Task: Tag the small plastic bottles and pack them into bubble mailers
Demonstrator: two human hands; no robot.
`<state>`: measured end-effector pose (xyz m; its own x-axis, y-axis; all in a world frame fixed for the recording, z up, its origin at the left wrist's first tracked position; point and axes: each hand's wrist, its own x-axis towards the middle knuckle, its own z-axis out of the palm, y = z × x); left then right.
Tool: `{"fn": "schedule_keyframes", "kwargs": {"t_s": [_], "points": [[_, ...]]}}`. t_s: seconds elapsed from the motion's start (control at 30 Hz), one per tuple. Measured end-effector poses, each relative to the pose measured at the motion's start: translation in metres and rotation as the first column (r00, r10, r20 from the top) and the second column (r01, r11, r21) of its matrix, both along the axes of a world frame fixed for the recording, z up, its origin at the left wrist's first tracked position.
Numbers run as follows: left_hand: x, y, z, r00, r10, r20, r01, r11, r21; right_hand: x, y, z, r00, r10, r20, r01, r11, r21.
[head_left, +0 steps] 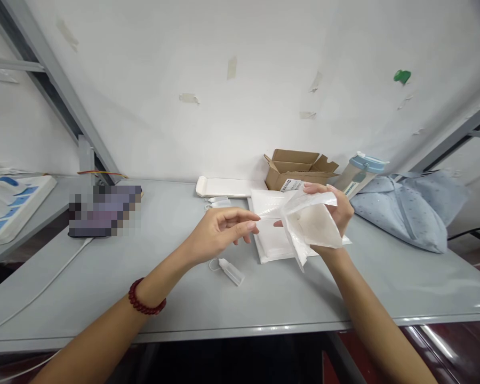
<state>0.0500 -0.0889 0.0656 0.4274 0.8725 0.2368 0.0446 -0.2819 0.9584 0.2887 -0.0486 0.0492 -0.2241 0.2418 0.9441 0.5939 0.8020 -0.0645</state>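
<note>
My right hand (340,210) grips a white bubble mailer (318,224), its mouth gaping towards me and its flap folded up. My left hand (226,228) is left of the mailer, thumb and index fingertips close together. A thin pale line runs from these fingertips towards the mailer; I cannot make out what they hold. Below both hands lies a stack of white bubble mailers (268,242). A small clear squeeze bottle (232,272) with a looped cap strap rests on the table below my left hand. More small bottles (220,202) lie behind it, partly hidden.
At the back stand an open cardboard box (294,160) and a blue-lidded bottle (362,173). A white flat box (228,186) lies beside them. A pale blue cloth bag (404,210) sits right. Left are a phone (108,210) with a cable and a power strip (18,205).
</note>
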Motion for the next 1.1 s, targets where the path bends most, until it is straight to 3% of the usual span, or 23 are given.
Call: {"fn": "schedule_keyframes", "kwargs": {"t_s": [0.27, 0.63, 0.8, 0.93, 1.1], "points": [[0.005, -0.005, 0.001, 0.999, -0.024, -0.023, 0.023, 0.999, -0.026, -0.002, 0.002, -0.001, 0.999, -0.046, -0.013, 0.047, 0.998, 0.048], [0.009, -0.007, 0.0, 0.999, 0.007, -0.047, -0.009, 0.999, -0.043, -0.003, -0.002, 0.0, 0.992, 0.121, 0.032, -0.119, 0.991, -0.067], [0.013, -0.001, -0.011, 0.992, -0.069, 0.103, 0.071, 0.997, -0.017, -0.01, -0.006, 0.0, 0.98, 0.164, 0.109, -0.153, 0.983, -0.102], [0.014, -0.001, -0.014, 0.984, -0.09, 0.152, 0.097, 0.994, -0.041, -0.011, -0.001, -0.006, 0.962, 0.109, 0.252, -0.074, 0.987, -0.146], [0.014, -0.006, -0.005, 0.968, -0.134, 0.211, 0.15, 0.987, -0.062, 0.0, 0.011, -0.013, 0.947, -0.015, 0.322, 0.103, 0.961, -0.259]]}}
